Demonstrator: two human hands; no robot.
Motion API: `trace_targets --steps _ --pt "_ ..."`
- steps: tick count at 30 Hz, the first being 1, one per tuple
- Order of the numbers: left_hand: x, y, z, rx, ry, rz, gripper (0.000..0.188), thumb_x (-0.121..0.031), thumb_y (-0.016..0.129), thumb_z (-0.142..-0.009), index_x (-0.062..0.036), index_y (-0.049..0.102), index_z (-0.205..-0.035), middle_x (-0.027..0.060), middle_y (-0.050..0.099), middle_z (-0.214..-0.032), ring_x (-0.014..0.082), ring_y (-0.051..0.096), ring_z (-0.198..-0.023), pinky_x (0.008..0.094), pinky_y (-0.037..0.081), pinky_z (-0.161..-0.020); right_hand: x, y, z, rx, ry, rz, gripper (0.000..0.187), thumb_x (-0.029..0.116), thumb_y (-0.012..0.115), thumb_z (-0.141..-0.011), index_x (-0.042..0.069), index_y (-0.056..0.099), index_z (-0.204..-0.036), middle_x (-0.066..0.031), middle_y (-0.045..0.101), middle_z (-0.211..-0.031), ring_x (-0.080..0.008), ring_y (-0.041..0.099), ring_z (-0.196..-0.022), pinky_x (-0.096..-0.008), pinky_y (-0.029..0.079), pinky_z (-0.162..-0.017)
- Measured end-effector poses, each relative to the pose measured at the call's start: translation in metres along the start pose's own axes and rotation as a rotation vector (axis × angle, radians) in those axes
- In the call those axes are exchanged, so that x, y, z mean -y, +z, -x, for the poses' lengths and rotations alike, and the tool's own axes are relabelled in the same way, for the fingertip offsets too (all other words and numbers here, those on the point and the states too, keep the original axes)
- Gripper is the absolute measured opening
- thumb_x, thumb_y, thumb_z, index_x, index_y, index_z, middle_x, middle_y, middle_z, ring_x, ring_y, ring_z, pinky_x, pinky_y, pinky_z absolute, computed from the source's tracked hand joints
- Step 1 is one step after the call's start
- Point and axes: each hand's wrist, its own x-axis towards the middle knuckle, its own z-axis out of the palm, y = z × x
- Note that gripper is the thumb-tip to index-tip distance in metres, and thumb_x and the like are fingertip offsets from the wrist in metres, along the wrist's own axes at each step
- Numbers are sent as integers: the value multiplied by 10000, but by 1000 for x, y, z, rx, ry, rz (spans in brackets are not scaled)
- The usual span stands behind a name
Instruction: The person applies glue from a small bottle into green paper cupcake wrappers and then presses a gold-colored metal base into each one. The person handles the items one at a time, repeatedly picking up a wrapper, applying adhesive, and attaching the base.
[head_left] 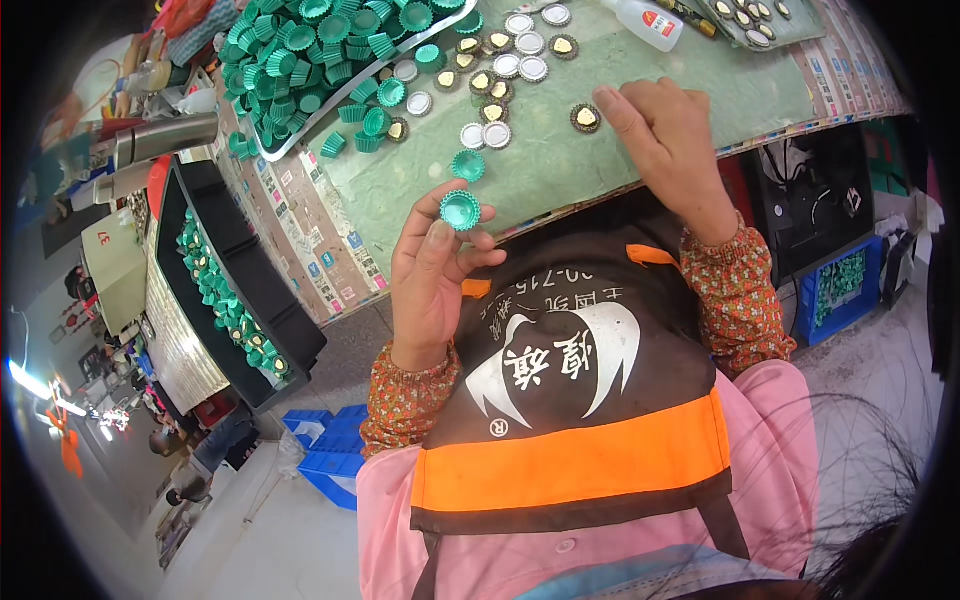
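Observation:
My left hand [437, 265] is closed on a small green fluted cup [460, 210], pinched between thumb and fingers with its hollow facing up. Just beyond it, another green cup [467, 165] lies on the green table top. My right hand [665, 135] rests over the table with its fingers curled in; whatever they hold, if anything, is hidden. Close to the right thumb lies a dark bottle cap [585, 117] with a pale yellow piece in its middle. More crimped caps lie farther off, some with white faces [533, 69], others dark with yellow pieces [482, 81].
A tray [268, 152] heaped with green cups stands at the far left of the table [540, 170]. Beyond the caps lie a white squeeze bottle [650, 22] and another tray [812, 28]. To the left, a black crate [285, 320] holds filled cups; a blue crate [835, 310] sits at right.

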Motion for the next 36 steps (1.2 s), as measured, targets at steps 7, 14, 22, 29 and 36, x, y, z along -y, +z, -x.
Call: trace_targets --steps 7,14,22,29,36 --pt "2 3 1 16 -75 54 596 -317 549 -1037 55 376 -1469 158 632 -1151 170 653 -953 334 633 -829 -1 -2 1 -23 -192 27 236 128 708 -813 126 652 -1043 -58 568 -955 -274 526 -939 -424 392 -829" --pt "4 2 1 74 -169 179 607 -295 531 -1043 54 347 -1504 162 620 -1177 180 640 -949 328 634 -820 -2 5 -4 33 -282 33 280 94 707 -805 96 616 -1070 -86 539 -982 -302 511 -980 -422 413 -875" --pt "10 2 -1 152 -219 376 571 -257 548 -1034 30 368 -1493 164 610 -1221 175 639 -949 325 636 -806 42 -5 9 124 -381 -383 305 106 718 -795 54 590 -1067 -112 565 -993 -329 520 -939 -426 424 -868" --pt "13 5 0 119 -248 299 568 -272 549 -1033 39 374 -1475 136 596 -1235 186 664 -983 302 639 -795 79 10 29 68 -400 -304 379 121 734 -765 33 587 -1103 -116 557 -984 -318 528 -935 -414 430 -809" --pt "17 6 1 143 -244 249 566 -292 544 -1037 54 388 -1456 119 614 -1201 179 677 -1001 290 634 -796 84 11 33 90 -404 -236 359 119 728 -748 27 588 -1066 -107 545 -975 -307 521 -933 -419 429 -802"
